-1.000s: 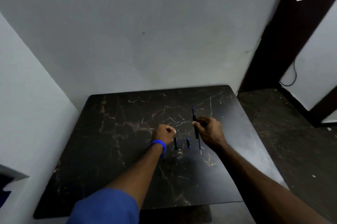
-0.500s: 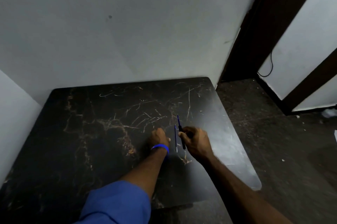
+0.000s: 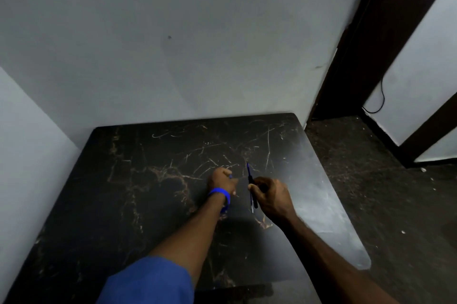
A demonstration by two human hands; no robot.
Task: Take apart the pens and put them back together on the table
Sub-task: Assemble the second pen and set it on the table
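Since a second ago your left hand (image 3: pixel 222 181) has closed on a small blue part; your right hand (image 3: pixel 268 196) pinches the pen (image 3: pixel 251 185) at frame centre above the table (image 3: pixel 123 204). Reassembly looks unfinished.

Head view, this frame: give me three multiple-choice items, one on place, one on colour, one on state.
1. Where is the thin dark-blue pen part?
A. in the right hand
B. flat on the floor
C. on the wall socket

2. What colour is the band on the left wrist?
A. red
B. blue
C. white

3. How is the left hand?
A. spread flat
B. closed in a fist
C. out of view

Answers: 1 A, the right hand has its grip around it above the dark marbled table. 2 B, it shows bright blue. 3 B, the fingers are curled shut.
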